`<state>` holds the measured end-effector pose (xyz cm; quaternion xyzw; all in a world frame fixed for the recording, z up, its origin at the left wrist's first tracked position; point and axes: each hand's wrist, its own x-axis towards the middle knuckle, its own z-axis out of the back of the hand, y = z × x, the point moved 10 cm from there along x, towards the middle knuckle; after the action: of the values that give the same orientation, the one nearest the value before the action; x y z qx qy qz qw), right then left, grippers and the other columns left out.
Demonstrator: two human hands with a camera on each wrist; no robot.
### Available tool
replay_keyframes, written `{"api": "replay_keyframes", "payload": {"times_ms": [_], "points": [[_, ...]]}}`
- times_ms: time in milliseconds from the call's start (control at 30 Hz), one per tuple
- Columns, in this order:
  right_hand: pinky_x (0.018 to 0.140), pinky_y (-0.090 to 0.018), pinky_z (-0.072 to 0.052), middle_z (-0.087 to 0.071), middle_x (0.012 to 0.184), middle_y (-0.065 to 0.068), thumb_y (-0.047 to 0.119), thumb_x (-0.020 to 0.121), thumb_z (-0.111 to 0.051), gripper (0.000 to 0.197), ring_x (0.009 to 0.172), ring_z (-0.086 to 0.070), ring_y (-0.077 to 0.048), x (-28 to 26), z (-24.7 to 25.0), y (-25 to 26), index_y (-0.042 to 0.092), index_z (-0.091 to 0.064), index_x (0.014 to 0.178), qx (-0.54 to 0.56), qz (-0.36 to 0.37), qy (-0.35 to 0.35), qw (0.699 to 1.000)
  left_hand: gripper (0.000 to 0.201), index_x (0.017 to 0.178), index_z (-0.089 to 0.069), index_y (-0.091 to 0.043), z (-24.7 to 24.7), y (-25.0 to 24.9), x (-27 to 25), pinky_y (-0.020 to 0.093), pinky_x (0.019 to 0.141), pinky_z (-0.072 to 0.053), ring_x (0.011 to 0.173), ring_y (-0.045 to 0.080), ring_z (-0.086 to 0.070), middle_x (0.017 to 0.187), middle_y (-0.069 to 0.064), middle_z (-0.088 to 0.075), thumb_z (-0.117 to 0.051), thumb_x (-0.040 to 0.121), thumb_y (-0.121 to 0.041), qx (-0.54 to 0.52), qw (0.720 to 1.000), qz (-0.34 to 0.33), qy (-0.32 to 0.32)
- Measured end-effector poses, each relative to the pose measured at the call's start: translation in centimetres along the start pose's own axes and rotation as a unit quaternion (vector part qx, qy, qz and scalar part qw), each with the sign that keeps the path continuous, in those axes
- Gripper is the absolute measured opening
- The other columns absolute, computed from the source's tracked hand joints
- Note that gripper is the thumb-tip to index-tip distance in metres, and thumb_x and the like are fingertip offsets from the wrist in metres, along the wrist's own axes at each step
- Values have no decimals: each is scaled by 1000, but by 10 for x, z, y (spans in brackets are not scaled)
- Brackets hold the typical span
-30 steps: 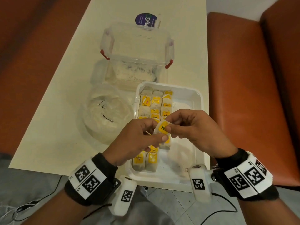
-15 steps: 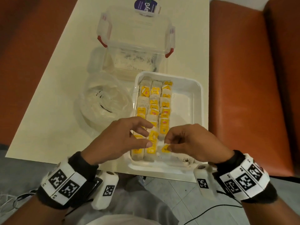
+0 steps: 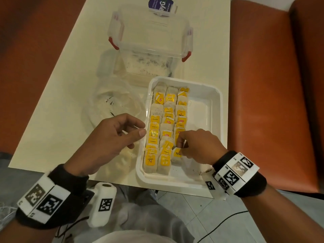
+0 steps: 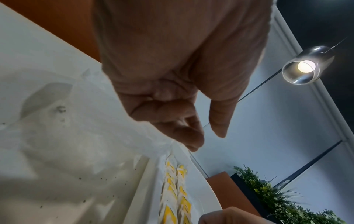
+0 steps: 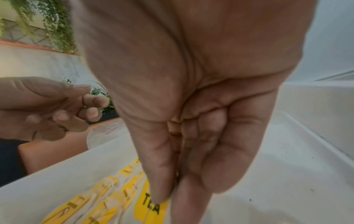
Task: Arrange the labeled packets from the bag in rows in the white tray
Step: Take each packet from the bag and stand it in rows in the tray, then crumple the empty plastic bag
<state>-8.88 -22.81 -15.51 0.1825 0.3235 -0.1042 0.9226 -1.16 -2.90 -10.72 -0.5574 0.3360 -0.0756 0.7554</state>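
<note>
A clear box point(image 3: 150, 41) with red clips is seen on the pale table point(image 3: 66, 95). An orange seat point(image 3: 266, 102) is placed beside it. A lamp point(image 4: 304, 66) is lit above.

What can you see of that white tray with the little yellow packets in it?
The white tray is a shallow, glossy, plastic-looking rectangle with rounded corners and a raised rim. It lies flat at the table's near edge. Three rows of yellow-labeled packets fill its left part; the right part is bare, with dark specks. The right hand reaches into it.

Right hand point(image 3: 198, 146) pinches packet point(image 3: 177, 155) (seemingly); tray point(image 3: 213, 109).
</note>
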Motion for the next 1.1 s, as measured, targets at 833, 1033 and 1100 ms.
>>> {"api": "replay_keyframes", "payload": {"times_ms": [833, 1033, 1100], "points": [[71, -32, -49, -66, 90, 15, 54, 87, -66, 24, 81, -61, -7, 7, 65, 34, 35, -59, 99, 142, 44, -142, 979, 71, 135, -39, -32, 126, 49, -6, 46, 89, -49, 109, 26, -57, 124, 5, -56, -74, 78, -57, 177, 933, 131, -286], [78, -36, -52, -67, 96, 10, 63, 82, -66, 53, 91, -63, -15, 58, 81, 87, 30, -55, 121, 168, 58, -160, 971, 76, 140, -33, -28, 88, 81, 15, 41, 74, -57, 95, 26, -67, 109, 6, -64, -80, 81, -31, -1, 968, 169, -185], [76, -35, -50, -65, 98, 9, 60, 82, -68, 49, 93, -62, -17, 71, 75, 91, 30, -56, 119, 148, 49, -148, 977, 66, 137, -40, -29, 81, 76, 18, 40, 70, -57, 93, 24, -67, 102, 5, -64, -78, 84, -19, -11, 974, 140, -179]]}}
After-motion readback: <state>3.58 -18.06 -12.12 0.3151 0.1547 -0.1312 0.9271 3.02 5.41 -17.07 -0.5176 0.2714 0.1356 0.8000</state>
